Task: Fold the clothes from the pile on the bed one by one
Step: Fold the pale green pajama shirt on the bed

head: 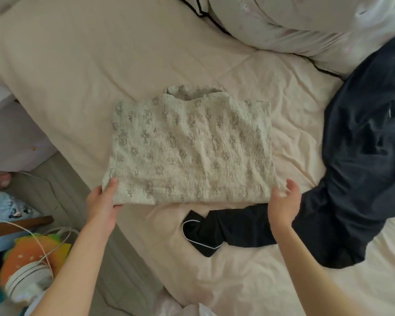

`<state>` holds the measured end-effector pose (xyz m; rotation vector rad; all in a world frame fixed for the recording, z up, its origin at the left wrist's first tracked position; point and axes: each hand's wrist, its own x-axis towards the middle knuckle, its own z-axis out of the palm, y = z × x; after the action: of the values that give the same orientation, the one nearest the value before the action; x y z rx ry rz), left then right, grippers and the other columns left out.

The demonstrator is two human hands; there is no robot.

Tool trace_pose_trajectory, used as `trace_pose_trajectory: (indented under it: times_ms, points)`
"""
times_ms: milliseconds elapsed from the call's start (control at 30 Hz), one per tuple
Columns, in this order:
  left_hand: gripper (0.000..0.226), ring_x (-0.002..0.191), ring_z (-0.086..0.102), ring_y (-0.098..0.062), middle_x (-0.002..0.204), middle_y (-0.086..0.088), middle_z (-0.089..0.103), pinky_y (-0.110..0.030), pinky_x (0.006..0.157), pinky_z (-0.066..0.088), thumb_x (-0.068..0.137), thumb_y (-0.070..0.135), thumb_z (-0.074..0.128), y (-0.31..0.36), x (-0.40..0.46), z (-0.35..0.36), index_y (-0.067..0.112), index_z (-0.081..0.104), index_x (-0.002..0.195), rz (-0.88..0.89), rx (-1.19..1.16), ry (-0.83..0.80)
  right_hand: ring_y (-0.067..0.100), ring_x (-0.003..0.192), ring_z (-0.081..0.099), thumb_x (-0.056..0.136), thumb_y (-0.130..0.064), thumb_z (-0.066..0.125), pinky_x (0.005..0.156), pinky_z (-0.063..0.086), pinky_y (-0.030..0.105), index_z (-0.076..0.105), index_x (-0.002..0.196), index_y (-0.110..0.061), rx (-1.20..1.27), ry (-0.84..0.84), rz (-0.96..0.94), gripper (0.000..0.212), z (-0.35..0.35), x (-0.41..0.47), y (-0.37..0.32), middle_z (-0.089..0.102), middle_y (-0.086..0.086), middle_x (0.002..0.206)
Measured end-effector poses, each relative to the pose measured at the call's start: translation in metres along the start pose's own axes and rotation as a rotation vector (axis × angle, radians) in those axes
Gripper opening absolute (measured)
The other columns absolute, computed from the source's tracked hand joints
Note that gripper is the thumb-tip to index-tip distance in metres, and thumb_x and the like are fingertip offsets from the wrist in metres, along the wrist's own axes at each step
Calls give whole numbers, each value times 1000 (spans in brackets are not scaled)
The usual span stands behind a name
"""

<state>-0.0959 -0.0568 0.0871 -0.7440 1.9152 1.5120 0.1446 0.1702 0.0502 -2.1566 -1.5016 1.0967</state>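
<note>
A cream top with a grey cross print (192, 151) lies folded into a rough rectangle on the beige bed sheet (78, 65), neckline at the far side. My left hand (103, 201) pinches its near left corner, thumb on top of the cloth. My right hand (283, 201) is at the near right corner with fingers curled around the hem. A pile of dark navy and black clothes (363, 156) lies to the right, and one black piece with white piping (214, 233) stretches under my right wrist.
White pillows with black trim (294, 26) lie at the head of the bed, top right. Left of the bed are a white bedside unit (7, 133), cables, a small white fan (27, 283) and an orange plush toy (34, 249) on the floor.
</note>
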Motion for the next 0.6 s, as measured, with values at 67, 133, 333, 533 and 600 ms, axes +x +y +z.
trace_pose_trajectory:
  times_ms: [67, 133, 333, 533, 600]
  points:
    - [11, 94, 61, -18, 108, -5, 62, -38, 89, 49, 93, 23, 58, 10, -10, 11, 16, 58, 101, 122, 109, -3, 17, 126, 45, 98, -20, 48, 103, 36, 31, 49, 133, -15, -81, -188, -299, 36, 10, -14, -5, 50, 1, 135]
    - [9, 93, 61, -15, 100, -2, 63, -37, 90, 50, 90, 28, 60, 19, -28, 28, 20, 60, 94, 285, 218, -12, 15, 121, 52, 99, -26, 47, 102, 40, 31, 54, 129, -18, 22, -435, -273, 32, 18, -26, -16, 56, -1, 130]
    - [9, 67, 53, 12, 82, 13, 57, -6, 62, 43, 91, 22, 60, 19, -116, 141, 19, 53, 96, 827, 542, -411, 20, 108, 64, 97, -46, 39, 94, 51, 39, 56, 123, -14, 724, -740, 222, 44, -11, -9, -42, 66, 3, 117]
    - [60, 143, 16, -12, 154, 6, 24, -33, 118, 12, 90, 42, 56, -69, -112, 195, 23, 34, 143, 1000, 1238, -826, 18, 100, 67, 95, -47, 47, 86, 52, 34, 62, 110, -18, 688, -731, 285, 37, -39, 41, -40, 69, 5, 111]
    - [63, 145, 14, -23, 154, -4, 25, -49, 116, 15, 88, 35, 61, -93, -86, 178, 19, 36, 142, 1128, 1353, -637, 17, 96, 65, 93, -37, 57, 82, 54, 34, 60, 106, -16, 592, -613, 346, 24, -31, 53, -34, 66, 3, 110]
